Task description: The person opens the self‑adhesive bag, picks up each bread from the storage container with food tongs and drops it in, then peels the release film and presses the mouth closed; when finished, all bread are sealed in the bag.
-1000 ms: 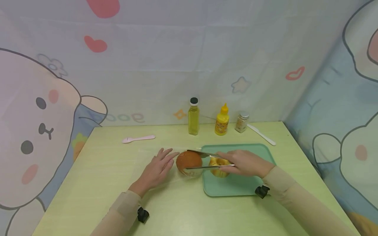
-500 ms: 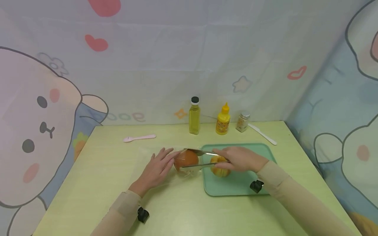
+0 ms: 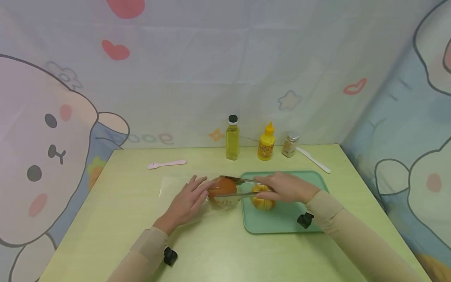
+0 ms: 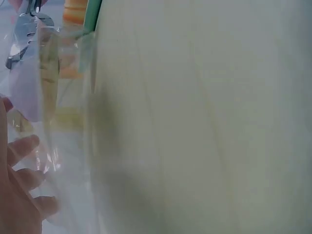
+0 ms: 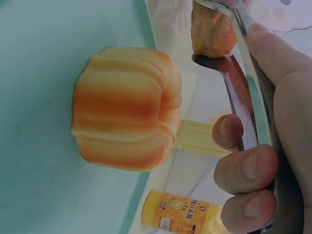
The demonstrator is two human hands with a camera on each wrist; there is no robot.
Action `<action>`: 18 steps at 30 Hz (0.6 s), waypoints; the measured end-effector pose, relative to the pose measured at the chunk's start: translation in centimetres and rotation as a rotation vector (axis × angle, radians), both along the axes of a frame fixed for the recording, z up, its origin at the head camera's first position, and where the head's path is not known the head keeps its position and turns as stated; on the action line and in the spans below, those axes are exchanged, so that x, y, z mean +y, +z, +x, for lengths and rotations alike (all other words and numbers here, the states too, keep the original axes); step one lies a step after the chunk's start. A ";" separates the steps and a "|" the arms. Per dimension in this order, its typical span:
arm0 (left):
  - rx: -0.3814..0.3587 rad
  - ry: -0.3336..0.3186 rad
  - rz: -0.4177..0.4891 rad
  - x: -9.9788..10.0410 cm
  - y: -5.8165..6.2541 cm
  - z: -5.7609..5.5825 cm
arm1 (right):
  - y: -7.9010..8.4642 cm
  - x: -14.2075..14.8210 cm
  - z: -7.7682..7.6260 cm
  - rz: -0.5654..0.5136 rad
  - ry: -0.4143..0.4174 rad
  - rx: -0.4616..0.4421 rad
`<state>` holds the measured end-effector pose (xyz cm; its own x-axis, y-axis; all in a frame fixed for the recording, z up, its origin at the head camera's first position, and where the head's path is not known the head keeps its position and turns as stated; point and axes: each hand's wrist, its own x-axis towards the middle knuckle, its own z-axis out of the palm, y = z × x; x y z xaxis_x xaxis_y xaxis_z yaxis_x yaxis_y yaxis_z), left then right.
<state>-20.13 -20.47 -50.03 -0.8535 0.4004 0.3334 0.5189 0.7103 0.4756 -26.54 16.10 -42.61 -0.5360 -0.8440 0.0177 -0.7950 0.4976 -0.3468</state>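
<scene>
On the pale table (image 3: 105, 219), the round bun (image 3: 227, 186), in tongs (image 3: 235, 180) the right hand (image 3: 287, 188) grips, has shifted slightly towards the left hand (image 3: 186, 200), its fingers spread at a clear bag (image 4: 70, 151)

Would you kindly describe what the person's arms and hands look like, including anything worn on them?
The left hand and right hand are ungloved. Long, plain beige sleeves cover the arms, the left sleeve and right sleeve both ending near the wrist. A small, blocky black device shows at the left wrist and another at the right. I see no cables.
</scene>
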 end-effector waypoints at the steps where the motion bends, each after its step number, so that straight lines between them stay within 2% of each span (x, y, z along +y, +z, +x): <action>1: -0.008 -0.001 0.005 0.1 0.0 0.0 | 0.0 -0.1 0.0 0.004 -0.002 0.015; 6: -0.007 -0.007 0.014 0.2 0.0 -0.2 | 0.2 -0.3 0.2 0.036 -0.013 0.122; 9: 0.005 -0.018 0.020 0.2 0.1 -0.2 | 0.4 -0.5 0.3 0.042 -0.010 0.153; 13: 0.017 -0.036 0.026 0.3 0.2 -0.3 | 0.5 -0.7 0.2 0.029 -0.004 0.140; 18: 0.017 -0.037 0.018 0.1 0.3 -0.2 | 0.4 -0.5 -0.2 0.004 -0.006 0.039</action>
<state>-20.37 -20.35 -49.74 -0.8322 0.4253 0.3557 0.5531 0.6817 0.4789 -26.70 15.61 -42.17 -0.5401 -0.8409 0.0350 -0.8049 0.5040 -0.3134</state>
